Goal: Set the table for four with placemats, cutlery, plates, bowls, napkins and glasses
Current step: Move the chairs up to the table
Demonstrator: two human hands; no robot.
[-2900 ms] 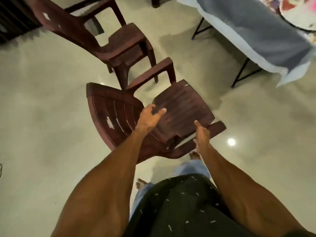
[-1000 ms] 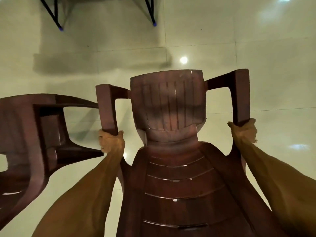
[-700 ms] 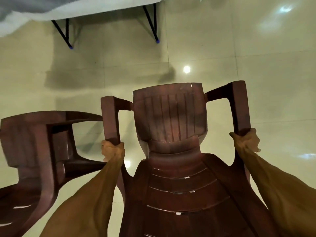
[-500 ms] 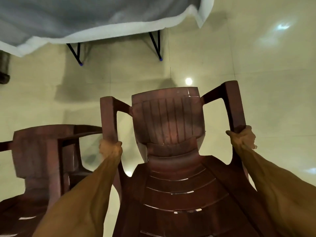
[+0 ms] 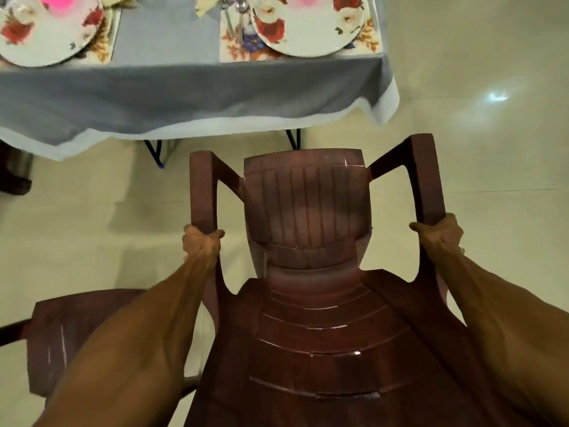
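Across pale glossy floor (image 5: 480, 167), now in view at the far edge: grey-clothed table (image 5: 191, 87) with floral plates (image 5: 308, 29) on placemats (image 5: 237, 47), brown chair (image 5: 308, 211) nearer it, left hand (image 5: 201, 241) and right hand (image 5: 440, 234) clamped on its armrests; seating apparently the remaining step.

Two floral plates (image 5: 308, 29) on placemats (image 5: 243, 52) — cutlery (image 5: 229, 18) beside one.
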